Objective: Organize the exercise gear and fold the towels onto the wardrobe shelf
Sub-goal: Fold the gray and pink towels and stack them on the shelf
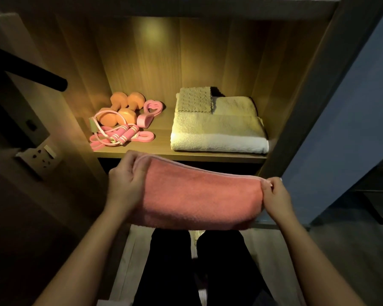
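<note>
A folded pink towel (199, 197) hangs in the air just below the front edge of the lit wardrobe shelf (208, 156). My left hand (126, 180) grips its left end and my right hand (274, 195) pinches its right corner. On the shelf's right lies a folded white towel (219, 131) with a small textured cloth (195, 100) on top. At the shelf's left sit orange dumbbells (124, 107), a pink jump rope (122, 133), a pink resistance band (142, 136) and a pink heart-shaped grip trainer (150, 111).
A dark handle bar (31, 69) juts out at the left, above a white wall socket (39, 155). The wardrobe's grey side panel (314, 89) rises at the right. My dark-trousered legs (197, 268) stand on the wood floor below.
</note>
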